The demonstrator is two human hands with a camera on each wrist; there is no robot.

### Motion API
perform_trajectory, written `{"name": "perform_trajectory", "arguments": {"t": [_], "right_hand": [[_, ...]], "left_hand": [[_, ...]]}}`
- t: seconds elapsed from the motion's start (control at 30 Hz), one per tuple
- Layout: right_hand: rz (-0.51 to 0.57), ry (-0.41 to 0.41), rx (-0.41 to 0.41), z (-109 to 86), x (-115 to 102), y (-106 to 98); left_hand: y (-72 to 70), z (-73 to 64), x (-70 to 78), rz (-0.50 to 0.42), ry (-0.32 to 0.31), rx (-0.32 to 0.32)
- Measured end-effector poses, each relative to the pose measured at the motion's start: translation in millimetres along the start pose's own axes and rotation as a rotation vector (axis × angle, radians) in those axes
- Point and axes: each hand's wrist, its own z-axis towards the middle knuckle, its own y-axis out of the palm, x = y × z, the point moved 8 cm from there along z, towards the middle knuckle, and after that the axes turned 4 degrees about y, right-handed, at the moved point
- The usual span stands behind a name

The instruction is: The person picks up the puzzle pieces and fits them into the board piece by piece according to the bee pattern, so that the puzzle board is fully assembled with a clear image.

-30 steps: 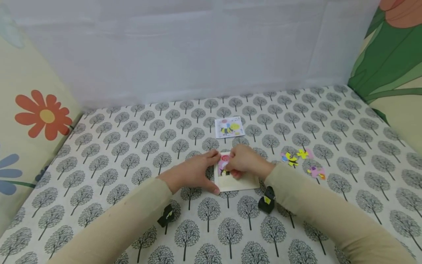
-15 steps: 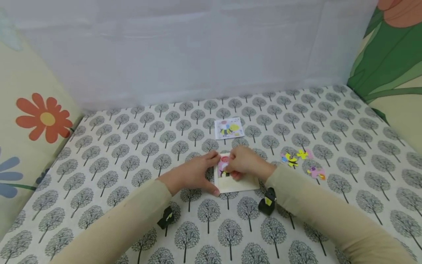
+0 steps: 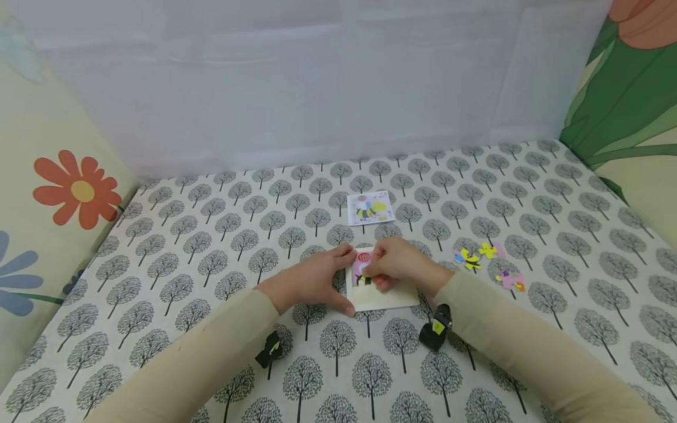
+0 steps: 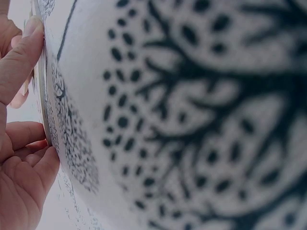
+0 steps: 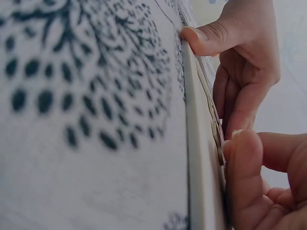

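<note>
A small cream puzzle board point(image 3: 386, 298) lies in front of me in the head view, with pink puzzle pieces bearing a red round shape point(image 3: 364, 257) at its upper left. My left hand point(image 3: 313, 279) holds the board by its left edge, thumb at the near corner and fingers at the far one. Over the middle of the board my right hand point(image 3: 398, 262) pinches a puzzle piece, mostly hidden by its fingers. In the right wrist view, the thumb and index fingertip meet close against the board point(image 5: 194, 143), beside the thin edge of a piece point(image 5: 217, 146).
A square picture card point(image 3: 371, 208) with a yellow and black bee lies beyond the board. Several loose puzzle pieces point(image 3: 489, 251), yellow, black and pink, lie to the right, one pink piece point(image 3: 509, 280) nearer me. The tree-print cloth point(image 3: 233, 258) covers the table; a white sheet point(image 3: 317, 88) hangs behind.
Both hands stay at the board with almost no movement. The whole head view shifts slightly down and to the right.
</note>
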Motion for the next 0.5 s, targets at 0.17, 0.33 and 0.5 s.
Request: {"name": "perform_trajectory", "arguments": {"t": [0.17,0.33,0.5], "right_hand": [[0.071,-0.027,0.004,-1.3,1,-3],[0.056,-0.056,0.028,-4.8,0,-10],[0.117,-0.078,0.044,-6.8,-1,-18]], "left_hand": [[0.6,-0.2,-0.3,0.012,-0.007,-0.003],[1.3,-0.1,-1.2,0.019,-0.016,-0.008],[1.7,-0.1,-1.3,0.014,-0.024,-0.011]]}}
